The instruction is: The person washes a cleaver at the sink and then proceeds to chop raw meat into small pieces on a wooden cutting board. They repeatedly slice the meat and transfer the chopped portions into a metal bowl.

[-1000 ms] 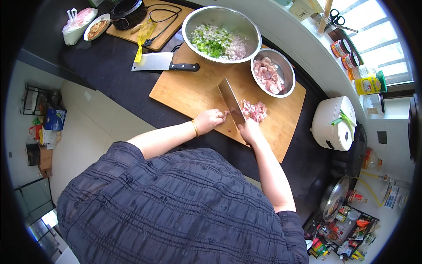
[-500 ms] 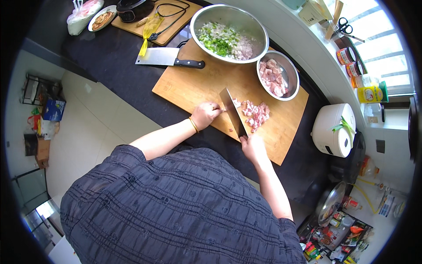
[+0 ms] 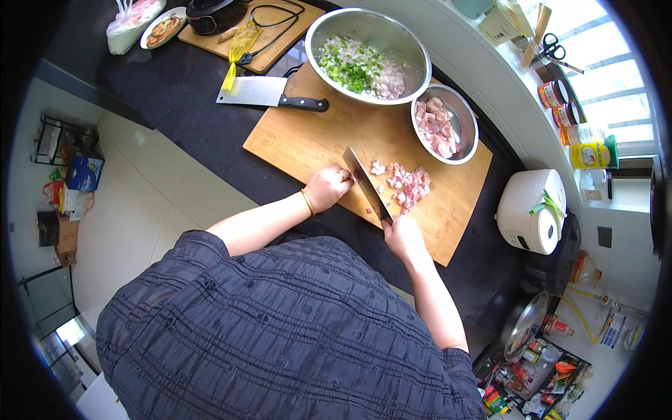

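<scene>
My right hand (image 3: 404,236) is closed round the handle of a knife (image 3: 366,184), its broad blade standing on edge on the wooden cutting board (image 3: 294,129). Just left of the blade, my left hand (image 3: 328,187) has its fingers curled under on the board. They pinch a small piece of raw meat, mostly hidden by the fingers and blade. To the right of the blade lies a loose pile of diced pink meat (image 3: 409,185), with a few stray bits beside it. Larger meat chunks (image 3: 435,126) fill part of a small steel bowl (image 3: 474,143) on the board's far right.
A large steel bowl (image 3: 422,49) holds chopped green and white vegetables and minced meat. Left of it lies a cleaver (image 3: 252,92) with a black handle. A white rice cooker (image 3: 518,210) with green stalks on top stands at right. Jars (image 3: 551,92) line the windowsill.
The knife blade has shifted slightly left, closer to my left hand's fingers. More of the cut bits to its right now show. Both hands have otherwise barely moved.
</scene>
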{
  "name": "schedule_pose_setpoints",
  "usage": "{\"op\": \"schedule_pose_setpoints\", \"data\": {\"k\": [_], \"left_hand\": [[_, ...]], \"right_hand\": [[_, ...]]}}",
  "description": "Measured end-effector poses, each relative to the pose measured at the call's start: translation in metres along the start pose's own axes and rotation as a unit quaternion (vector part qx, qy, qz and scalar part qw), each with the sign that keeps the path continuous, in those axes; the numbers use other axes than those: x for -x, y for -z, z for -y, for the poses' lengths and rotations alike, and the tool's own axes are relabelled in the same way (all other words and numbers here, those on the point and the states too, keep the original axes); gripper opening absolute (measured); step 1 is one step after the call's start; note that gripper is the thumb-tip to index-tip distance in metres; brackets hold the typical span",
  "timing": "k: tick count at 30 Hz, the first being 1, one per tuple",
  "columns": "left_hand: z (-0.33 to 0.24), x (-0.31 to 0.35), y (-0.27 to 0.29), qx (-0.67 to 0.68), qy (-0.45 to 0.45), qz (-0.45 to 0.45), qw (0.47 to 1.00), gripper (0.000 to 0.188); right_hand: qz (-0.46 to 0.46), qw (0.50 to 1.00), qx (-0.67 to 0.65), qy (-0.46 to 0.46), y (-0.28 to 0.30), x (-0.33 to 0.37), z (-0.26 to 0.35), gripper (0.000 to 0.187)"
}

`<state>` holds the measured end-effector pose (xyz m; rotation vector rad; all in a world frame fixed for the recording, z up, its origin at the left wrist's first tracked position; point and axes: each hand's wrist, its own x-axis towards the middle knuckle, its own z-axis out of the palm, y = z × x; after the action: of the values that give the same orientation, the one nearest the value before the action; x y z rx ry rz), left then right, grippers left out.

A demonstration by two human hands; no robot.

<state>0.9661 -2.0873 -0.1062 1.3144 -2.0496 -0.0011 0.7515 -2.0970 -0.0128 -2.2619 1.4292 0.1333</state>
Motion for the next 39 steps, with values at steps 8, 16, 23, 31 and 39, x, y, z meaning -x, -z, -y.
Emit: {"op": "schedule_pose_setpoints", "data": {"k": [8,16,23,31,39], "left_hand": [[-0.001,0.003,-0.016,-0.014,0.007,-0.029,0.999,0.010],[-0.005,0.004,-0.014,-0.016,0.008,-0.001,1.000,0.016],[0.001,0.006,-0.014,-0.002,-0.015,0.006,1.000,0.015],[-0.004,-0.010,-0.002,0.081,0.129,0.049,0.987,0.007],[-0.011,-0.047,-0.010,0.089,0.062,0.052,0.993,0.013]], "right_hand": [[0.028,0.999,0.020,-0.005,-0.001,-0.007,0.000,0.022],[0.036,0.997,0.063,0.003,-0.015,-0.035,0.011,0.017],[-0.023,0.997,0.058,0.039,-0.028,-0.057,0.029,0.015],[-0.045,0.994,-0.098,-0.003,0.001,-0.012,-0.011,0.026],[-0.081,0.978,-0.184,-0.056,-0.001,0.005,-0.035,0.029]]}}
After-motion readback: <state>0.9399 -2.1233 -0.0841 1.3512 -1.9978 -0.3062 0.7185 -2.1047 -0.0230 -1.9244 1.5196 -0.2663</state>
